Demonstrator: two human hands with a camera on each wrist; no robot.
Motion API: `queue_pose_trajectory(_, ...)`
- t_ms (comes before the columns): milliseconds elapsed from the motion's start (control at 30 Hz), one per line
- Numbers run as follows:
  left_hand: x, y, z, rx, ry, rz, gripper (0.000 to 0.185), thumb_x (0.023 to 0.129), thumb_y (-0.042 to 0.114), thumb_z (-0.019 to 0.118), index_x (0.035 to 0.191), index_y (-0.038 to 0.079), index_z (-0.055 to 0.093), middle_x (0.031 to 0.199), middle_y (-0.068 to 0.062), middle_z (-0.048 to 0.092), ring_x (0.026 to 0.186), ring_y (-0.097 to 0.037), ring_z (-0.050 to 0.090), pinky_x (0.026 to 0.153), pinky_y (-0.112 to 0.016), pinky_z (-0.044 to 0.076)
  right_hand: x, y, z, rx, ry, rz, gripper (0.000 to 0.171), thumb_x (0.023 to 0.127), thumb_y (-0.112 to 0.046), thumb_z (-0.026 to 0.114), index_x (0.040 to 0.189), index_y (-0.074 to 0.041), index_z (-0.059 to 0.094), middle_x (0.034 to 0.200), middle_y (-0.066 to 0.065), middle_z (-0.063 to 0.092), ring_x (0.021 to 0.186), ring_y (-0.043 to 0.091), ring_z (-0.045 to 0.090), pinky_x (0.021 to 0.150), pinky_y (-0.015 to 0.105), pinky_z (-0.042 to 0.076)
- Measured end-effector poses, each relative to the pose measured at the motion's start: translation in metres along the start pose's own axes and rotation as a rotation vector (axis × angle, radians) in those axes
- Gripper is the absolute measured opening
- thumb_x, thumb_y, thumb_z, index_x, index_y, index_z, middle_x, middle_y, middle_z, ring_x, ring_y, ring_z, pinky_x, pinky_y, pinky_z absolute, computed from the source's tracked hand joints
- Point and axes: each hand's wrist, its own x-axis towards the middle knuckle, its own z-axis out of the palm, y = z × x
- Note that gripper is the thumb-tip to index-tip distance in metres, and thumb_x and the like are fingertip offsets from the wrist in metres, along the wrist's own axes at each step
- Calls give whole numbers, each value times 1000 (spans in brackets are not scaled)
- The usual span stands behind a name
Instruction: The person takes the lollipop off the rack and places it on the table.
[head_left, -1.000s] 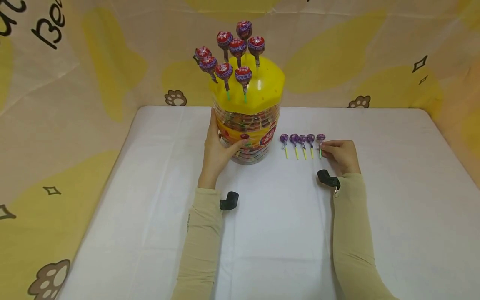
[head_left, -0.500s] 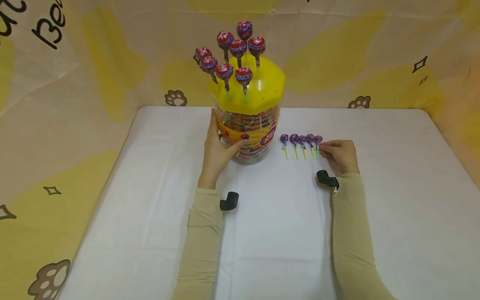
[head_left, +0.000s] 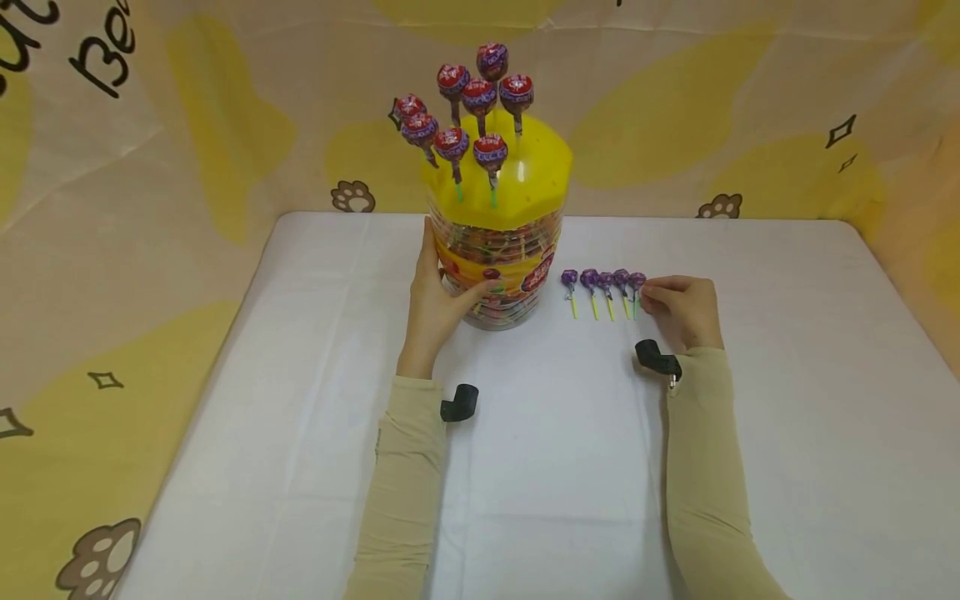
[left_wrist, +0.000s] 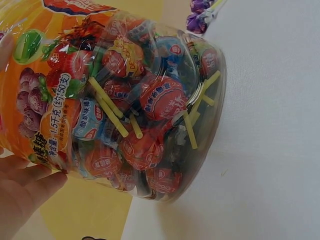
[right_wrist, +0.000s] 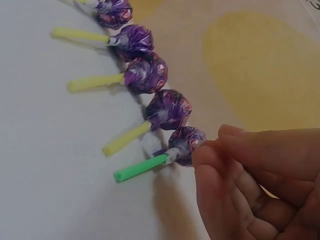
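Observation:
A large clear candy jar (head_left: 517,260) with a yellow lid (head_left: 536,171) stands at the back of the table. My left hand (head_left: 437,308) grips its side, thumb across the orange label. The left wrist view shows wrapped candies and yellow sticks inside the jar (left_wrist: 150,100). To the jar's right lies a row of purple-wrapped lollipops, most with yellow sticks; the rightmost lollipop (right_wrist: 142,168) has a green stick. My right hand (head_left: 684,307) is beside that one, its thumb and index fingertips (right_wrist: 232,132) close together right at the wrapped head, overlapping its edge in the right wrist view.
Several red-and-purple lollipops (head_left: 491,152) stick up from the lid at differing angles. A white cloth covers the table (head_left: 555,467). Behind it hangs a yellow-patterned backdrop (head_left: 660,108). Each sleeve carries a small black wrist camera (head_left: 461,403).
The green-stick lollipop has shifted left against its neighbour, with the right hand beside it. Since then the right fingertips have drawn slightly right, off the stick. The left hand and jar stay put.

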Motion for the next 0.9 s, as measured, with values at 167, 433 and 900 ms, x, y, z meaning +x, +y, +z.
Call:
queue_pose_trajectory(167, 0, 0, 0, 2, 2, 6, 107, 79, 30, 77, 153, 17, 1, 156, -7, 15, 141, -23, 20, 110, -42, 29, -2, -10, 2, 152, 32, -36, 15, 85, 1, 67, 98, 8, 69, 74, -6, 68, 69, 7, 66, 67, 17, 54)
queue_pose_trajectory(433, -1, -1, 0, 8, 4, 0, 106, 80, 30, 77, 153, 16, 1, 157, -7, 14, 141, -22, 20, 111, -41, 29, -13, -30, 8, 287, 54, -98, 20, 85, 1, 67, 102, 10, 67, 80, 1, 69, 75, 13, 67, 72, 19, 54)
queue_pose_trajectory(900, -1, -1, 0, -18, 3, 9, 108, 79, 31, 77, 153, 18, 0, 157, -5, 12, 142, -20, 18, 111, -41, 27, -34, -64, 16, 416, 63, -269, 16, 82, 0, 71, 97, 6, 72, 85, 7, 70, 76, 16, 68, 74, 22, 55)
